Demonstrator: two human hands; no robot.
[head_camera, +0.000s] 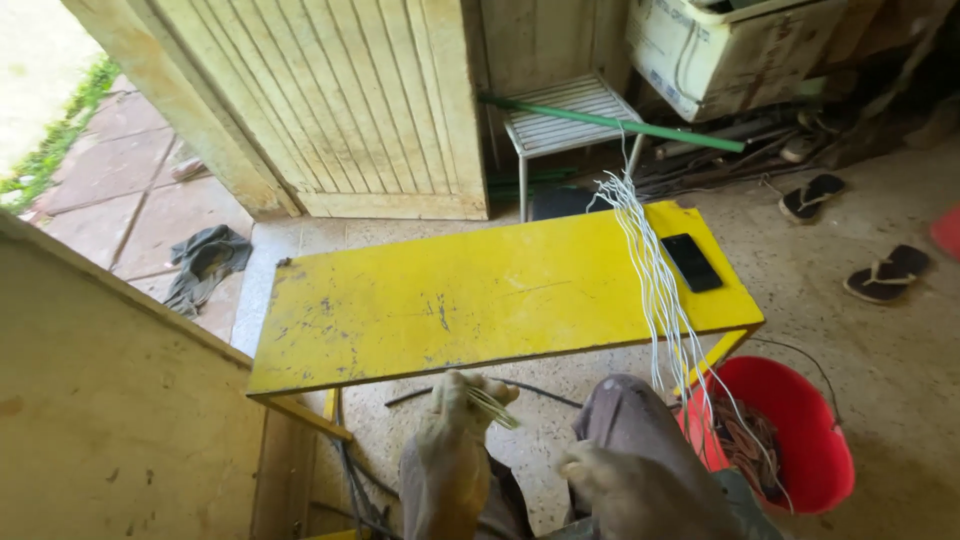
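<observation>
My left hand (450, 440) is below the front edge of a yellow table (420, 300), fingers closed on a small bunch of thin pale wire strands (492, 405). My right hand (620, 490) sits lower, over my knee, fingers curled; I cannot tell whether it holds anything. A bundle of white wires (655, 270) lies across the right end of the table and hangs down over its front edge toward a red bucket (800, 440). A black phone (691, 262) lies flat beside the wires.
The red bucket holds coiled brownish wire. A white slatted stool (560, 120) and a green pole (610, 122) stand behind the table. Sandals (885, 272) lie on the floor at right. A wooden door (330, 100) and a dark rag (205, 260) are at left.
</observation>
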